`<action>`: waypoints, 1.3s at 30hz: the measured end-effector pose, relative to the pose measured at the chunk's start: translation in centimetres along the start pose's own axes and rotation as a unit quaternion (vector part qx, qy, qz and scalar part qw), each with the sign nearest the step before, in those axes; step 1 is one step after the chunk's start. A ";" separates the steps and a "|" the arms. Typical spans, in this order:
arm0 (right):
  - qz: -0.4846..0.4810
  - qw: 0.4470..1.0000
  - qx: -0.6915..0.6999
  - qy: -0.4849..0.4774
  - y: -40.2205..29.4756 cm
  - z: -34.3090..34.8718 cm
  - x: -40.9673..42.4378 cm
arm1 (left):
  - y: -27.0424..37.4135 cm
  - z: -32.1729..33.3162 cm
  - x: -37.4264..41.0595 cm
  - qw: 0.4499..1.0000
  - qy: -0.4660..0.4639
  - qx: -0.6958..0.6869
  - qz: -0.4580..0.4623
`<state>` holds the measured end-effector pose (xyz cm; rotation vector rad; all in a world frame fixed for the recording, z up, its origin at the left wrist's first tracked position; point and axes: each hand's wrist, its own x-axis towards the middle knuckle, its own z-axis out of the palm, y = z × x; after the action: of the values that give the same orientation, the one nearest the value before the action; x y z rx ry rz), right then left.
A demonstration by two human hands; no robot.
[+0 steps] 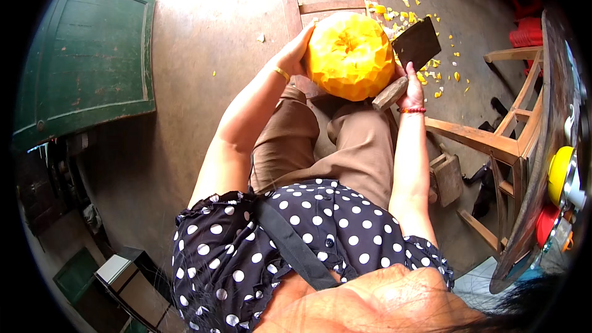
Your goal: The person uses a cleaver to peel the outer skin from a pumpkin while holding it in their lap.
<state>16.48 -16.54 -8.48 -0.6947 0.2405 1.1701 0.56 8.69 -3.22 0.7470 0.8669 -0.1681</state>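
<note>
A large peeled pumpkin [350, 58], orange with a faceted surface, is between my two hands above a low wooden stool [292, 11]. My left hand [296, 53] grips its left side. At the lower right side, my right hand [411, 88] supports the pumpkin, its fingers partly hidden behind it. That same hand also holds a cleaver [417, 42] with a dark broad blade, which points up and away, and a round wooden handle [391, 94] angled toward my knee.
Pumpkin peelings [411, 17] lie scattered on the floor to the right of the stool. A round wooden table [532, 162] holding bowls stands at the far right, with a black animal [484, 189] beneath it. A green wooden door [97, 51] is at the left.
</note>
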 end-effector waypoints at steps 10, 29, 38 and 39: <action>-0.100 0.993 0.029 -0.056 0.4 3.0 0.1 | -1.3 0.4 0.5 0.968 -0.019 -0.101 0.228; -0.004 0.977 0.090 -0.193 -0.2 1.3 -2.7 | -5.7 0.3 -2.7 0.614 0.018 0.434 0.659; -0.158 0.984 -0.086 0.004 -1.1 -1.4 -5.0 | -5.9 -0.6 -2.9 0.679 0.051 0.451 0.577; -0.165 0.979 -0.120 0.009 -1.2 -0.9 -5.5 | -6.1 -0.7 -3.2 0.689 0.053 0.444 0.570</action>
<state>15.55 -21.59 -5.87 -0.9185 -0.0045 0.8817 -4.60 4.13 -4.35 2.1140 0.2237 0.6441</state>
